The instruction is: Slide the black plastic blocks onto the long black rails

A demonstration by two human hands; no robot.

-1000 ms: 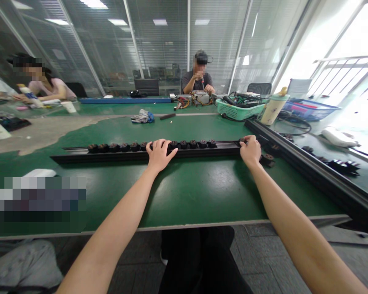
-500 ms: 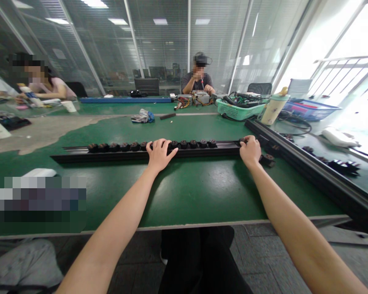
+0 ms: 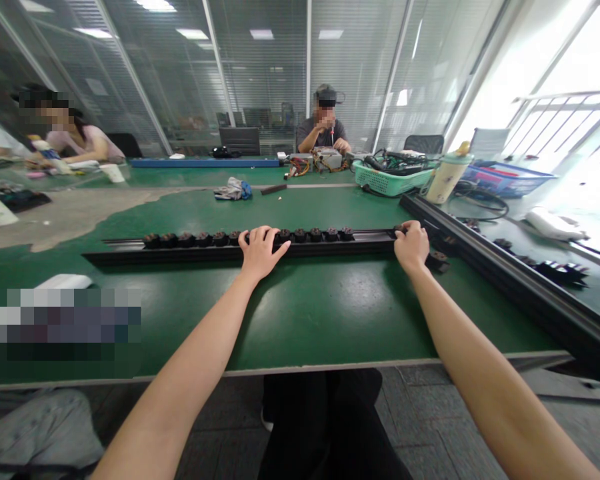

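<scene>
A long black rail point(image 3: 200, 256) lies crosswise on the green table, with a row of round-topped black socket modules point(image 3: 219, 239) in its channel. My left hand point(image 3: 263, 252) is laid over the rail's middle, fingers curled across it and thumb apart, gripping it and covering some modules. At the rail's right end, my right hand point(image 3: 413, 247) pinches a black socket module point(image 3: 400, 230), mostly hidden by the fingers. A loose black module point(image 3: 439, 261) lies on the table just right of that hand.
Another long black rail point(image 3: 510, 287) runs along the right side, with more black modules point(image 3: 523, 261) beyond it. Farther back are a green basket point(image 3: 393, 183) of cables, a tumbler point(image 3: 447, 177) and a crumpled glove point(image 3: 233, 189). A person point(image 3: 325, 127) sits opposite; others sit at left.
My right hand has shifted slightly to the right with the module in its fingers. My left hand and the rail have stayed in place.
</scene>
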